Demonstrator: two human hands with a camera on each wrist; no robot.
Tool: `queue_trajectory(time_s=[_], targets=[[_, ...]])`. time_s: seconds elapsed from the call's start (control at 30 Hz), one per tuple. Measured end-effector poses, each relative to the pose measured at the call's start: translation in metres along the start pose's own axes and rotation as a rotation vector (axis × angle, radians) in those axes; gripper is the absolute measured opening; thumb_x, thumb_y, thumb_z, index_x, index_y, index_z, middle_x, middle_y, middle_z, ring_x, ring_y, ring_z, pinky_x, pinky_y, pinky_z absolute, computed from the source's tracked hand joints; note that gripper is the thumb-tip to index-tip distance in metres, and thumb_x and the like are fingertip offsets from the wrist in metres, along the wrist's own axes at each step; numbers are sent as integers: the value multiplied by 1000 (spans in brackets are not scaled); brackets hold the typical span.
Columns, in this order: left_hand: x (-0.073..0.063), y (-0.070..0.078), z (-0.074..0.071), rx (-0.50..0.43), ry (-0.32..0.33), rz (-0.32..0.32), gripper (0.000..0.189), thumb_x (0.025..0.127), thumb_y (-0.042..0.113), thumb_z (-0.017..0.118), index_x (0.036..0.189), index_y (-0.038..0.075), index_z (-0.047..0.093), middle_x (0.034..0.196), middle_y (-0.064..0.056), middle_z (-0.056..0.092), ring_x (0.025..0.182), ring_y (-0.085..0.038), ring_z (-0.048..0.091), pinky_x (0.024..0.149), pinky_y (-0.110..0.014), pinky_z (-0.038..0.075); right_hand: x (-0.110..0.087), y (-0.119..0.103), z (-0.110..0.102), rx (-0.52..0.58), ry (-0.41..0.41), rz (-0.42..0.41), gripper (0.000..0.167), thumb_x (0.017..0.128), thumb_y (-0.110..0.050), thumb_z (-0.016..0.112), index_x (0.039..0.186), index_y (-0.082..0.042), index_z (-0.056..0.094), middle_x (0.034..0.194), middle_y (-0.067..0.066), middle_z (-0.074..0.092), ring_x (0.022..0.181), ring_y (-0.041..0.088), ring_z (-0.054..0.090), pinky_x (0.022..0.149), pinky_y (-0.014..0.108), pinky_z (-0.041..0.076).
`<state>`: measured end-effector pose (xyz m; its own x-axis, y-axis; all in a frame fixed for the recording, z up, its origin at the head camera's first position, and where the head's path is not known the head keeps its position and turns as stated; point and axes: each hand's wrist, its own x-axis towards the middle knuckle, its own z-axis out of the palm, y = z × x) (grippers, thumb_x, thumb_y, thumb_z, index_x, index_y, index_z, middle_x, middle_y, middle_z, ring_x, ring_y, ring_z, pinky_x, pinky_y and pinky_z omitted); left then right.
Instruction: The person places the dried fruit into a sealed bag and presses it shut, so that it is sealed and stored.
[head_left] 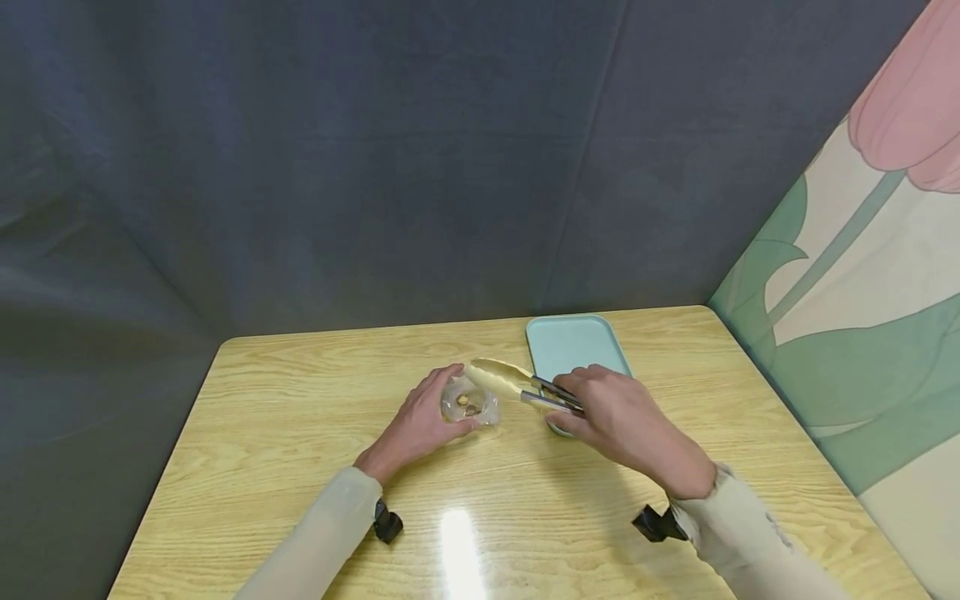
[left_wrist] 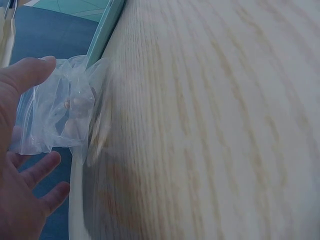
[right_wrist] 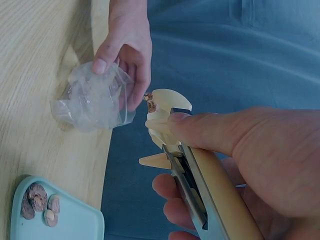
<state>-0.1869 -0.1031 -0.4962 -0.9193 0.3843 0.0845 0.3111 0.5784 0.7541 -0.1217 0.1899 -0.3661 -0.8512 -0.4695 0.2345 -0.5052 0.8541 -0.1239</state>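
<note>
My left hand (head_left: 423, 418) curves round the side of a clear plastic bag (head_left: 488, 410) standing on the table, its mouth open upward. Small brown pieces (head_left: 463, 402) lie inside the bag. In my right hand (head_left: 613, 412) I grip metal tongs (head_left: 497, 379) with cream-coloured scalloped heads, held over the bag's right edge. The right wrist view shows a brown crumbly piece (right_wrist: 151, 104) at the tongs' heads. Fingers and thumb wrap the tongs' handles.
A pale blue-green tray (head_left: 572, 336) lies behind and partly under my right hand. Several wrinkled brown pieces (right_wrist: 37, 197) rest at one end of it. A dark curtain (head_left: 420, 167) hangs behind the wooden table (head_left: 300, 400), and a flower-printed wall (head_left: 847, 333) borders the right.
</note>
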Motion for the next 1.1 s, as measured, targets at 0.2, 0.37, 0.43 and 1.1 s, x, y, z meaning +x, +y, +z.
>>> queue_trajectory(time_s=[0.2, 0.37, 0.43, 1.1], targets=[[0, 0, 1, -4, -3, -7, 95, 90, 42, 87, 167, 19, 36, 161, -5, 50, 146, -33, 52, 118, -58, 46, 1, -2, 5, 9, -10, -12, 27, 93, -33, 84, 108, -12, 76, 83, -8, 64, 76, 10, 55, 62, 29, 46], [0, 1, 1, 0, -3, -15, 95, 90, 43, 86, 167, 20, 35, 163, -6, 48, 148, -34, 51, 117, -57, 47, 3, -3, 8, 4, -8, -20, 29, 93, -34, 84, 109, -11, 76, 80, -8, 61, 74, 9, 51, 62, 27, 42], [0, 1, 1, 0, -1, -16, 95, 90, 42, 86, 167, 20, 35, 163, -6, 48, 148, -33, 51, 118, -57, 47, 3, -2, 9, 3, -7, -22, 29, 94, -34, 83, 109, -11, 76, 80, -8, 61, 74, 9, 51, 62, 26, 42], [-3, 0, 0, -3, -2, -15, 93, 89, 44, 87, 165, 25, 37, 163, -1, 49, 149, -30, 50, 120, -56, 44, -4, 4, 1, 16, 2, 37, 27, 93, -35, 83, 106, -13, 76, 86, -4, 68, 77, 12, 59, 62, 33, 51]])
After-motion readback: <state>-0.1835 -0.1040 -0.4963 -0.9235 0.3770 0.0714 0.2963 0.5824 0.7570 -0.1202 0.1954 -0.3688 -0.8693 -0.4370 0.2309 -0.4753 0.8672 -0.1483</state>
